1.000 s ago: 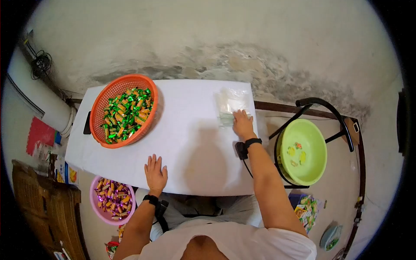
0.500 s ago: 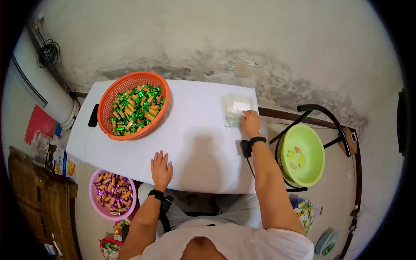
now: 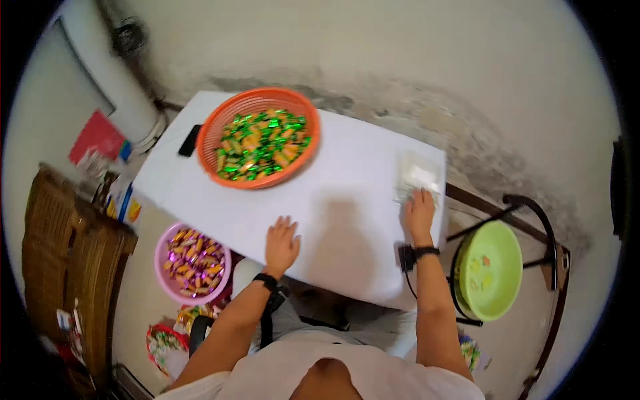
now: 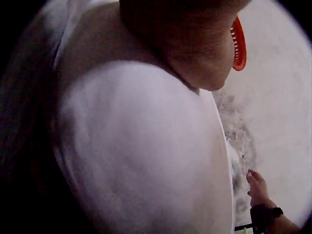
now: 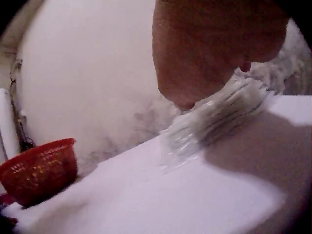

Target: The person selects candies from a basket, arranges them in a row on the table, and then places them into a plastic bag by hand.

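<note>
My right hand [image 3: 420, 215] rests its fingers on the near edge of a stack of clear plastic bags [image 3: 419, 172] at the table's right end. In the right wrist view the bags [image 5: 214, 119] lie in a crinkled pile under the hand, whose fingertips are mostly hidden. Near the front edge of the white-covered table [image 3: 360, 167], my left hand [image 3: 283, 245] lies with its fingers extended and holds nothing. An orange mesh basket [image 3: 208, 150] full of green-and-orange wrapped candies [image 3: 263, 143] stands beyond it at the back left.
A black phone [image 3: 190, 141] lies left of the basket. Below the table's left side sits a pink basin [image 3: 160, 260] of purple-wrapped candies [image 3: 195, 261]. To the right, a lime green basin [image 3: 510, 267] is next to a black curved metal frame [image 3: 533, 203].
The head view has turned, so the table and baskets appear shifted right and tilted. My right hand stays at the bags, its fingers at their near edge; the left hand keeps near the front edge.
</note>
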A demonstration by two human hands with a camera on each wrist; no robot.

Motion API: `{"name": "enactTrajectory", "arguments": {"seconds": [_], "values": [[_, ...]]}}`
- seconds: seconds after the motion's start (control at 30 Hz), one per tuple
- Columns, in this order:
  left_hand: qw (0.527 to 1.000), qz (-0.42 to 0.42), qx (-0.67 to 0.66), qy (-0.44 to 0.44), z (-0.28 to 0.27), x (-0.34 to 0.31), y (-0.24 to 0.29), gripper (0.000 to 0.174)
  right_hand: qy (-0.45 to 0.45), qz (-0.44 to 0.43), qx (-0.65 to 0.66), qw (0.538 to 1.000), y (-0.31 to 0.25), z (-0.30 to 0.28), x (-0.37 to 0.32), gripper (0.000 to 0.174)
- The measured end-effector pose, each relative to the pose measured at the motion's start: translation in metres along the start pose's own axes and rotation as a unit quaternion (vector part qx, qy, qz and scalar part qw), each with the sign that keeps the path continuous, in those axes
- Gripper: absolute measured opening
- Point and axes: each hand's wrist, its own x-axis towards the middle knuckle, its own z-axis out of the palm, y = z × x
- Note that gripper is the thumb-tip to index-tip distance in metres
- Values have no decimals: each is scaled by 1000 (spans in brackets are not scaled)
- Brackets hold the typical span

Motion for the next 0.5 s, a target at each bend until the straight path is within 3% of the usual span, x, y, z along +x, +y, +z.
{"name": "enactTrajectory", "arguments": {"seconds": [0.13,0.17,0.33,0.4,0.43,0.5], "values": [[1000,-23,-7,2,-2,-1,4,38,-157,-1,36,987,-65,-9,-58,50],[1000,-19,-19,6,-2,-1,2,37,-217,38,36,975,-78,-10,-69,58],[998,-11,-63,27,-5,2,-6,35,-231,50,-1,972,-101,-9,-94,66],[968,-65,-243,-12,-3,13,-18,32,-222,51,-13,974,-101,-8,-94,65],[968,-63,-241,-13,-19,24,-16,32,-221,53,-12,974,-102,-8,-94,65],[883,-168,-437,-31,-70,56,-11,29,-215,54,-22,975,-102,-7,-96,64]]}}
